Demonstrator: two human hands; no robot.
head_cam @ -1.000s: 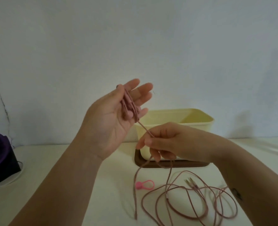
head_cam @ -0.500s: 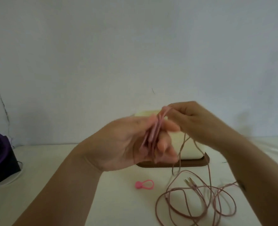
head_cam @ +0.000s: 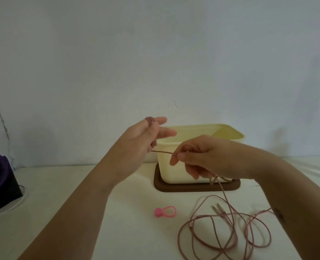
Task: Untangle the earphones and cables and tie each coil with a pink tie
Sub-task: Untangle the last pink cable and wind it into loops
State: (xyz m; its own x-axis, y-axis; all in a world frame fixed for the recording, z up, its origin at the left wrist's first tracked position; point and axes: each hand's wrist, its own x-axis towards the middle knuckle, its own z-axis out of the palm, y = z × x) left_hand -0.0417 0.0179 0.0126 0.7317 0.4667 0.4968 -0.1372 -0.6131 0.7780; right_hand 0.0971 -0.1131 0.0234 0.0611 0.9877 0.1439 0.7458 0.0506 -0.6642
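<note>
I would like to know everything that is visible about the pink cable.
The pink cable is a thin, dusty-pink cord; its material is unclear. Several turns are wound round the straight fingers of the left hand. A short taut stretch runs to the right hand, which pinches it. From there it hangs down to the table, where the rest lies in loose, overlapping loops with two gold-coloured plug tips among them.

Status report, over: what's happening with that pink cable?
Left hand: cable coiled round its fingers. Right hand pinching the strand. Most cable loose on table. Pink tie unused; nothing blocking.
</note>
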